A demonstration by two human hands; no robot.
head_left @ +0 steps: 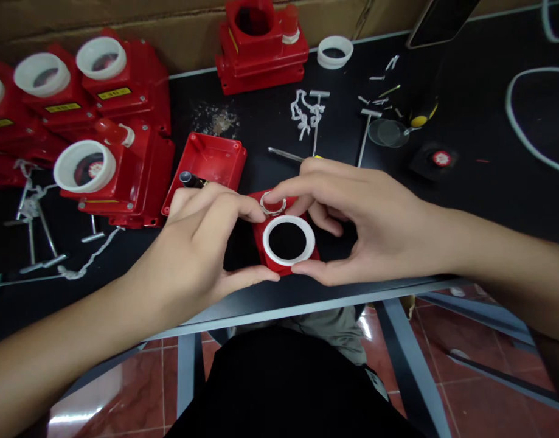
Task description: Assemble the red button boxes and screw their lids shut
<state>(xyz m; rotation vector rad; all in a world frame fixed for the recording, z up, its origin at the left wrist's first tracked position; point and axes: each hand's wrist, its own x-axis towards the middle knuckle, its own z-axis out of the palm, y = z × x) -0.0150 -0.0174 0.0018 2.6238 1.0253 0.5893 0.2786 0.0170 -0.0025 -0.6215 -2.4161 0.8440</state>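
Observation:
A red plastic housing (261,234) with a white threaded collar (289,241) around its round opening sits near the table's front edge, held between both hands. My left hand (201,240) grips its left side, thumb underneath and forefinger on top. My right hand (359,219) grips the right side. Both forefingers pinch a small clear ring (272,204) just above the collar.
Several finished red housings (119,164) with white collars stand at the left. An empty red shell (208,161) lies behind my left hand, another red box (261,45) at the back. Metal pins, white chain (304,112), a loose white ring (334,52) and clear discs (388,132) lie scattered on the black table (489,182).

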